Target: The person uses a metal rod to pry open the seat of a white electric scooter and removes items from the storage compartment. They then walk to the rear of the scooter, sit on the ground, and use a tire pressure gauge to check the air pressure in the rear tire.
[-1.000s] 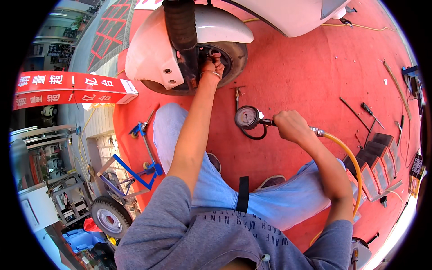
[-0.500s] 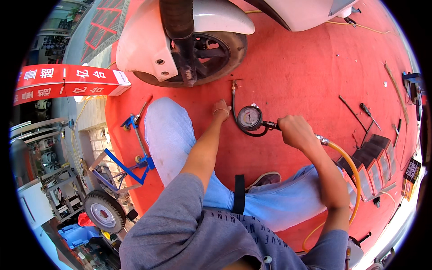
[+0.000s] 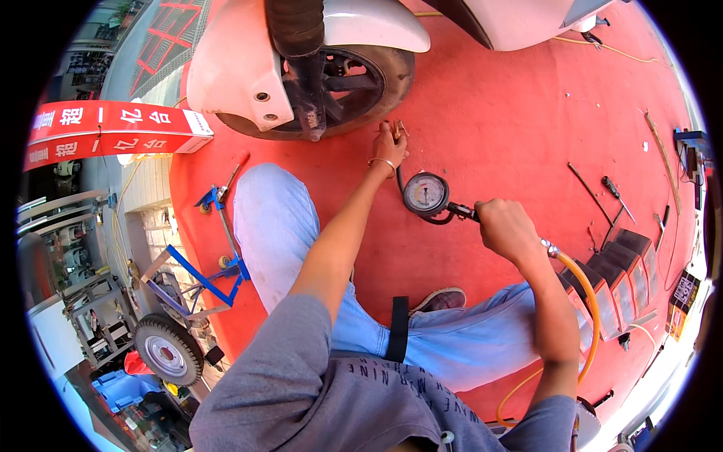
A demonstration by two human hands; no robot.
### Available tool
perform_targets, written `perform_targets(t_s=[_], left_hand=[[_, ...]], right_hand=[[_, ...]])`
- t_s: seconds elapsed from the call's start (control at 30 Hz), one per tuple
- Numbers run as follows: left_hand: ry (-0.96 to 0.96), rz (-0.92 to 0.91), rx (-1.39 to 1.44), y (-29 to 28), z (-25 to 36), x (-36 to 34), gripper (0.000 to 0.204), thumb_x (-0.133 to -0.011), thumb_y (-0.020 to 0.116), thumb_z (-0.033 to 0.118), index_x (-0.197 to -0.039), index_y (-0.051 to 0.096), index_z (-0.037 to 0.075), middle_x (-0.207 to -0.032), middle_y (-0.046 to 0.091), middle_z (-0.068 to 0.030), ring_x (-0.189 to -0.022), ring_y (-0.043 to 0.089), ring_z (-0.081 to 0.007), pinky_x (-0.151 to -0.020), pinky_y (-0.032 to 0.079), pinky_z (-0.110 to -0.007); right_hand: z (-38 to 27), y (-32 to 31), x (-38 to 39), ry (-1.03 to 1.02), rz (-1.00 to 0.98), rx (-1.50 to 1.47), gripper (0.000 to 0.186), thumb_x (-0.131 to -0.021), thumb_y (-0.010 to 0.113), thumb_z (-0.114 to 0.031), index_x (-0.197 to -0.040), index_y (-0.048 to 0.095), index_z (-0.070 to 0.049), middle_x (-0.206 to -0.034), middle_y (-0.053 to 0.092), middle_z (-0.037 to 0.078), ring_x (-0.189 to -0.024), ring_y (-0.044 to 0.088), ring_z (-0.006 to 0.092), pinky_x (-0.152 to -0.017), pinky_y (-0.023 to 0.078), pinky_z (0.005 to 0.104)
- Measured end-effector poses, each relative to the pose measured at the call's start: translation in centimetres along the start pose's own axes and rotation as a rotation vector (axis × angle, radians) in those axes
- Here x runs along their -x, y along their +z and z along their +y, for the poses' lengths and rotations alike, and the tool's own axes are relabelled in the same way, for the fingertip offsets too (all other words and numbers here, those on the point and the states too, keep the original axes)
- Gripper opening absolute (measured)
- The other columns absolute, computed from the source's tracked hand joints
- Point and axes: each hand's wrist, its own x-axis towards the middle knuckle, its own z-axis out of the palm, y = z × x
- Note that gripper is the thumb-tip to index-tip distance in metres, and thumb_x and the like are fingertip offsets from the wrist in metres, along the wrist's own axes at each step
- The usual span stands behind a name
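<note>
My right hand is wrapped round the handle of a tire inflator, whose round dial gauge faces up. A yellow air hose runs from the handle's rear fitting back past my right arm. From the gauge a short black hose curves up to my left hand. There my fingers close round its metal air chuck, mostly hidden by the hand. Just beyond is the scooter's front wheel, under a white fender. Whether the chuck touches the wheel I cannot tell.
On the red mat, several dark boxes stand at right near a screwdriver and a stick. At left are a blue metal frame, a loose small wheel and a long red box.
My left hand has moved up toward the wheel and taken hold of the air chuck at the black hose's end. The gauge and right hand have shifted slightly right.
</note>
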Motion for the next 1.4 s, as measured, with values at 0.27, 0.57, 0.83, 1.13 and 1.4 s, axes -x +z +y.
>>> perform_targets(t_s=[0.27, 0.57, 0.83, 1.13, 1.4], left_hand=[[-0.078, -0.347, 1.171, -9.0, 8.7, 2.3, 0.031, -0.083, 0.046, 0.016, -0.109, 0.05, -0.002, -0.073, 0.045, -0.0026, -0.066, 0.043, -0.013, -0.067, 0.036, -0.028], [-0.036, -0.976, 0.681, -15.3, 17.5, 5.4, 0.043, -0.09, 0.048, 0.023, -0.123, 0.039, -0.002, -0.087, 0.051, -0.0045, -0.098, 0.054, -0.0219, -0.089, 0.041, -0.034], [-0.088, -0.724, 1.023, -12.5, 13.3, 4.0, 0.033, -0.09, 0.048, 0.025, -0.112, 0.047, 0.0, -0.074, 0.043, -0.0013, -0.069, 0.042, -0.0131, -0.064, 0.038, -0.026], [-0.235, -0.419, 1.296, -12.3, 9.1, 0.3, 0.045, -0.087, 0.051, 0.029, -0.113, 0.044, -0.006, -0.074, 0.041, -0.001, -0.069, 0.04, -0.0128, -0.063, 0.038, -0.026], [-0.298, -0.306, 1.342, -12.0, 9.0, -0.1, 0.026, -0.085, 0.055, 0.026, -0.091, 0.048, 0.002, -0.076, 0.045, -0.0029, -0.067, 0.044, -0.0138, -0.057, 0.04, -0.024]], right_hand=[[0.8, -0.3, -1.0, 0.061, 0.035, 0.0, 0.006, -0.067, 0.051, 0.0, -0.071, 0.055, 0.001, -0.061, 0.054, 0.021, -0.061, 0.055, 0.0381, -0.056, 0.043, 0.0459], [0.7, -0.2, -1.4, 0.039, 0.088, -0.062, 0.002, -0.067, 0.051, 0.002, -0.067, 0.053, 0.001, -0.062, 0.055, 0.022, -0.06, 0.056, 0.038, -0.054, 0.045, 0.0447], [0.3, 0.4, -1.6, 0.045, 0.043, -0.074, 0.002, -0.067, 0.052, 0.001, -0.068, 0.053, 0.001, -0.063, 0.055, 0.022, -0.062, 0.056, 0.0382, -0.056, 0.045, 0.0448], [0.6, 0.7, -2.0, 0.057, 0.049, -0.065, 0.001, -0.067, 0.053, 0.001, -0.068, 0.053, 0.001, -0.063, 0.055, 0.021, -0.061, 0.056, 0.0375, -0.055, 0.044, 0.045], [0.7, 0.9, -2.1, 0.037, 0.068, -0.095, 0.003, -0.069, 0.054, -0.001, -0.069, 0.053, 0.001, -0.063, 0.055, 0.021, -0.061, 0.056, 0.0378, -0.054, 0.043, 0.0452]])
